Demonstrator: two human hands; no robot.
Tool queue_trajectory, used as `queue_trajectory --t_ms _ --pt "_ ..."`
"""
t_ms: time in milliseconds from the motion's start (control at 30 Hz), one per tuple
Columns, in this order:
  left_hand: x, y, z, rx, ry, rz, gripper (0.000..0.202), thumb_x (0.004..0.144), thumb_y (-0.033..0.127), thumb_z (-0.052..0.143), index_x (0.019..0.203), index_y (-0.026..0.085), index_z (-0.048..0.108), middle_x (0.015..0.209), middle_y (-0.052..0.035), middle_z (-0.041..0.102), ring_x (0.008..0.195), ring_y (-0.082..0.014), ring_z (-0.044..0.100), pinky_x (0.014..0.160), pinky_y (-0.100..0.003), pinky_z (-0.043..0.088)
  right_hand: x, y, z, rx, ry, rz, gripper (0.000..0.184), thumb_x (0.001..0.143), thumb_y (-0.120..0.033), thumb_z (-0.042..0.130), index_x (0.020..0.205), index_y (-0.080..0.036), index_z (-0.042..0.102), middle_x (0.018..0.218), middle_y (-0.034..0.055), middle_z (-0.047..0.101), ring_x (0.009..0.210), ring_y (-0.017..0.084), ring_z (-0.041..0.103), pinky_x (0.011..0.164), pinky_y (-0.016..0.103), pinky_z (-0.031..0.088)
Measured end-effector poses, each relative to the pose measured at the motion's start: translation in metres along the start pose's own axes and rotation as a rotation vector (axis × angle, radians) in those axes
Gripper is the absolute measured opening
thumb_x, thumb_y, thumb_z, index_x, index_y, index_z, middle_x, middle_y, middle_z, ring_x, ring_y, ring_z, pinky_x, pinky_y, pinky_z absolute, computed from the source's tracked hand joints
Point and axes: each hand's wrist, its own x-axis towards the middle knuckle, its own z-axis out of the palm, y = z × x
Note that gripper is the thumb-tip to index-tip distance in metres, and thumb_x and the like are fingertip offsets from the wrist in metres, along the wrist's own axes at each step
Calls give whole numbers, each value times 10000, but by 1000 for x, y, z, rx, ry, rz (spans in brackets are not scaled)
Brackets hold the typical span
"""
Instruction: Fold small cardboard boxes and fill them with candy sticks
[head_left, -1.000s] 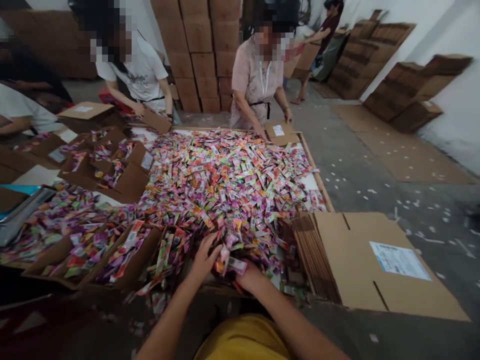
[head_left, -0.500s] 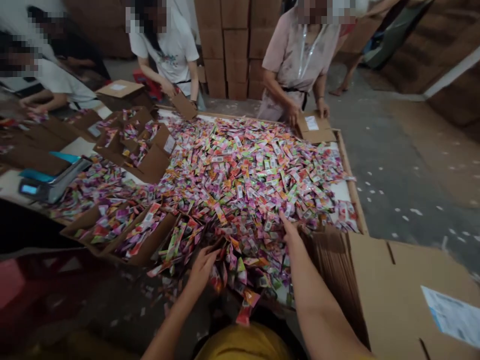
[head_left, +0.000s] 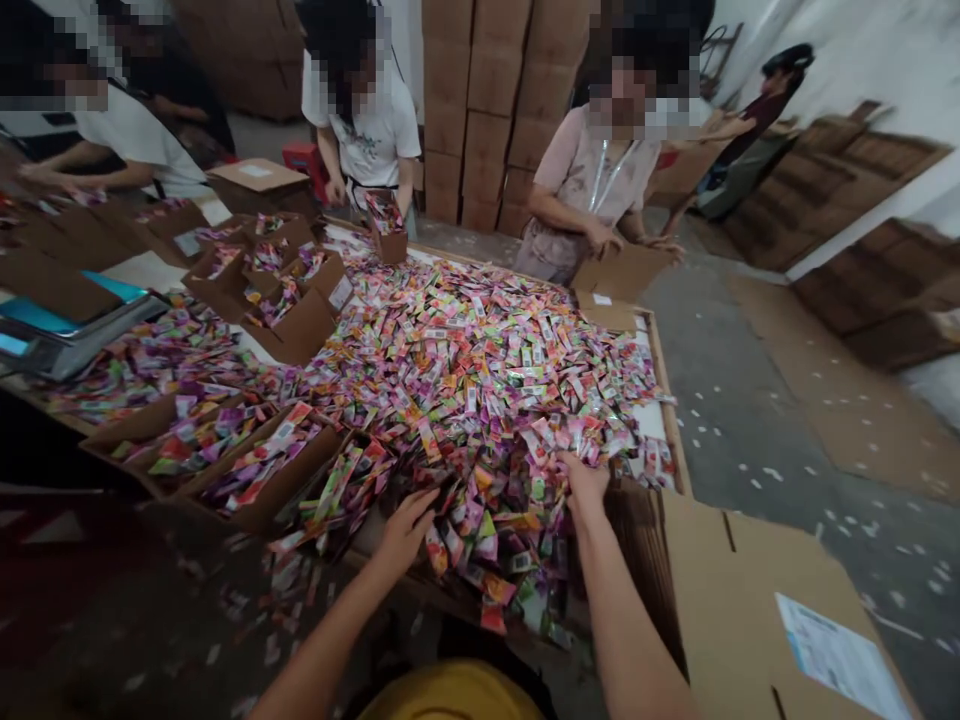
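While the sachets (head_left: 487, 370) lie heaped right across the bench (head_left: 668, 395), all eyes go to the near edge; here the left hand (head_left: 407, 525) sits at the left side of a thick cluster of packets, fingers stretched toward a dark edge, and whether they pinch anything I cannot tell; over on the other flank the right hand (head_left: 587, 485) is in among the sachets, fingertips against the pile, and its grip is partly buried, so no call on whether it has closed on a packet!

The two hands are well apart, with packets spread between them; the step in hand looks like gathering loose sachets toward the near edge, I'd judge; the next move calls for a broad scoop from the right hand, drawn inward, with the left as a steady stop, since some packets hang over the rim and could slip to the floor.

Off to the left, a filled carton (head_left: 311, 470) stands packed with sachets; to the right, flattened cartons (head_left: 739, 575) lie stacked, a white label on the top one; and across the bench, a co-worker in a white shirt (head_left: 379, 140) has a small carton (head_left: 391, 248) brimming with packets!
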Motion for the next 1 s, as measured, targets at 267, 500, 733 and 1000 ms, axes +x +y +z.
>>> queue_trajectory --t_ms 267,500,733,1000 --pt "26 16 15 -9 -80 17 464 775 173 593 1233 193 659 1282 -94 649 1202 -213 588 1093 -371 422 -119 -64 -49 -353 -347 -425 360 639 -356 734 901 -122 654 800 78 701 698 221 647 651 325 538" --pt "12 9 7 -39 -69 51 503 736 40 471 1147 207 710 1225 -49 680 1179 -180 594 1122 -356 391 -185 -8 5 -1420 -916 -604 504 831 -156 536 1333 -142 494 1102 186 659 1006 301 661 855 399 507" --pt "-6 9 -4 195 -102 19 341 852 292 537 1139 260 719 1363 -71 547 1254 -218 540 1080 -326 413 -186 -2 40 -1431 -1155 -500 679 668 -213 743 1312 -124 547 1166 196 659 983 295 680 804 334 531" --pt "-20 20 -24 507 -143 -104 382 898 337 417 1136 289 713 1174 -86 598 1049 -232 644 898 -328 504 -112 -105 -18 -1154 -1004 -599 459 762 -136 597 1195 -269 664 1106 32 702 1008 207 650 896 302 478"
